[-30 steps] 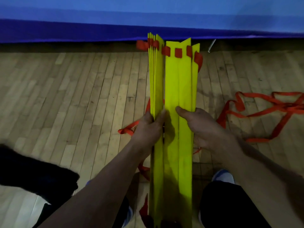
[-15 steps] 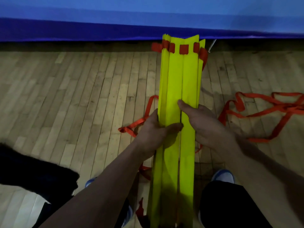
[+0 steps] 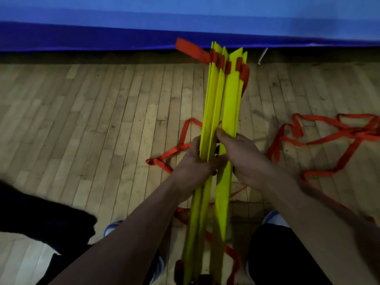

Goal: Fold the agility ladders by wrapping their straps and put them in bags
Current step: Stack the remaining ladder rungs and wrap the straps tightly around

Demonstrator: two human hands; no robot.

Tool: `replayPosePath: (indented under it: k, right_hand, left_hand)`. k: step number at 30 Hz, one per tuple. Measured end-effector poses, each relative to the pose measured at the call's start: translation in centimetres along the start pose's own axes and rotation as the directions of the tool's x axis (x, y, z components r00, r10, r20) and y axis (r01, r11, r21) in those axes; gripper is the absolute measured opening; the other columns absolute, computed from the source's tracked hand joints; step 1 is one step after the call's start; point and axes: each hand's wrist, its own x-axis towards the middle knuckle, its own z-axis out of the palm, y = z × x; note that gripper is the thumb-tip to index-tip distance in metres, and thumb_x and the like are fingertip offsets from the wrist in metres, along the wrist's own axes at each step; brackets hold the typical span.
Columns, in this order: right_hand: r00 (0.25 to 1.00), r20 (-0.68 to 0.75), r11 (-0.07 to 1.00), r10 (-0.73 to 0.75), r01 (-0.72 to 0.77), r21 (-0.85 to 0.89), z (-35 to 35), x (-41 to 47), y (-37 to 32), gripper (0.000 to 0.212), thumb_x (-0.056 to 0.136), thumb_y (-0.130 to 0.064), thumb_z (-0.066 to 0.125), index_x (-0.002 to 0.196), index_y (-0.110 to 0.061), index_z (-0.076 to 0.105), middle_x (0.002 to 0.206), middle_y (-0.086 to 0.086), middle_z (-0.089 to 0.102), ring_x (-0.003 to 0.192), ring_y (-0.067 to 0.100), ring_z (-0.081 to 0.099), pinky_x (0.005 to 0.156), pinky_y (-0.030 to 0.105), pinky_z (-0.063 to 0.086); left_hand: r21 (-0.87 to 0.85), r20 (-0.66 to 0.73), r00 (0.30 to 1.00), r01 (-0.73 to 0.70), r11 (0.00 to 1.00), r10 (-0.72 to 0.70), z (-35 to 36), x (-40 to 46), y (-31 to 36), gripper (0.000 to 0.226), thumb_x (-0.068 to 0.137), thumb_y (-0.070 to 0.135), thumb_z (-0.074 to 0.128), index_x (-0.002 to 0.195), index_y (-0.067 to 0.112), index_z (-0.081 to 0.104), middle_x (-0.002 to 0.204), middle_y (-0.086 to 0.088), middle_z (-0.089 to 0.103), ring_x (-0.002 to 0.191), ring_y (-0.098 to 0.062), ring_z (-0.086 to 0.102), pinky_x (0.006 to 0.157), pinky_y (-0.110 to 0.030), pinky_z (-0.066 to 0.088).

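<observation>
Several yellow rungs gathered into one upright-slanting bundle, gripped at mid-length. Left hand wrapped round the left part of the bundle, fingers curled behind it. Right hand clasping the right part, thumb laid across the front face. Both held tight on the rungs, neither spread.

Likely light and fairly stiff, flat plastic slats; smooth faces, so prone to sliding past one another and fanning apart, as at the top end where the slats already splay. Best held just where the hands sit, squeezing flat faces together, not at the tips.

Orange strap soft and limp, threaded through the rung tops, one tail sticking out left of the bundle's top, the remainder lying in loose loops on the wooden floor on both sides of the bundle. Apt to tangle; worth taking up close to the rungs for wrapping.
</observation>
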Motion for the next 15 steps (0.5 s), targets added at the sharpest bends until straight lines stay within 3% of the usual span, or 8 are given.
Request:
replayPosePath:
  k: [3, 5, 7, 10, 12, 15]
  right_hand:
    - [0.998, 0.066, 1.0, 0.012, -0.011, -0.017, -0.4, 0.0, -0.1, 0.038, 0.099, -0.053, 0.051, 0.123, -0.026, 0.061, 0.106, -0.006, 0.07, 0.101, 0.017, 0.067, 0.09, 0.037, 0.052]
    - [0.998, 0.069, 0.999, -0.003, 0.007, -0.052, -0.6, 0.1, 0.0, 0.032, 0.096, -0.047, 0.06, 0.115, -0.023, 0.067, 0.097, -0.002, 0.075, 0.088, 0.013, 0.07, 0.077, 0.032, 0.055]
    - [1.0, 0.022, 0.999, -0.008, 0.008, -0.039, -0.8, 0.2, 0.0, 0.027, 0.09, -0.038, 0.071, 0.11, -0.02, 0.071, 0.094, 0.0, 0.077, 0.086, 0.016, 0.073, 0.073, 0.033, 0.058]
    - [0.992, -0.121, 0.996, -0.042, 0.032, -0.085, -1.7, 0.6, -0.1, 0.018, 0.087, -0.03, 0.077, 0.1, -0.02, 0.073, 0.093, 0.0, 0.075, 0.089, 0.02, 0.071, 0.08, 0.036, 0.059]
    - [0.984, -0.162, 0.994, -0.07, 0.055, -0.094, -2.0, 0.6, -0.1, 0.011, 0.087, -0.029, 0.077, 0.095, -0.023, 0.071, 0.094, 0.0, 0.074, 0.088, 0.018, 0.071, 0.078, 0.035, 0.059]
    - [0.99, -0.124, 0.992, -0.067, 0.053, -0.115, -1.3, -0.2, -0.3, 0.02, 0.085, -0.041, 0.077, 0.09, -0.023, 0.072, 0.08, -0.007, 0.076, 0.077, 0.011, 0.072, 0.066, 0.026, 0.058]
  left_hand:
    - [0.062, -0.069, 0.998, -0.01, 0.998, 0.014, -0.1, -0.1, 0.0, 0.041, 0.087, 0.029, 0.071, 0.124, 0.024, 0.053, 0.102, -0.005, 0.071, 0.082, -0.013, 0.069, 0.073, -0.031, 0.058]
    - [0.103, -0.069, 0.995, -0.058, 0.993, 0.065, 0.1, -0.3, 0.0, 0.018, 0.092, 0.026, 0.066, 0.109, 0.025, 0.059, 0.097, -0.006, 0.073, 0.082, -0.012, 0.07, 0.073, -0.03, 0.059]
    - [0.072, -0.048, 0.997, -0.063, 0.995, 0.067, 0.1, -0.2, 0.0, 0.01, 0.096, 0.026, 0.06, 0.106, 0.029, 0.062, 0.1, -0.003, 0.074, 0.091, -0.015, 0.072, 0.08, -0.034, 0.06]
    - [-0.014, -0.121, 0.992, 0.025, 1.0, -0.026, -0.3, 0.1, -0.1, 0.022, 0.099, 0.035, 0.055, 0.119, 0.027, 0.059, 0.105, -0.001, 0.073, 0.095, -0.016, 0.072, 0.082, -0.039, 0.06]
    - [0.026, -0.179, 0.981, 0.073, 0.997, -0.068, -0.6, 0.2, -0.2, 0.037, 0.098, 0.038, 0.054, 0.13, 0.019, 0.05, 0.104, -0.006, 0.07, 0.092, -0.017, 0.072, 0.078, -0.038, 0.06]
    - [0.113, -0.091, 0.996, 0.011, 0.994, -0.001, 0.0, 0.0, -0.4, 0.049, 0.092, 0.041, 0.062, 0.129, 0.017, 0.042, 0.111, -0.006, 0.067, 0.101, -0.018, 0.069, 0.083, -0.042, 0.06]
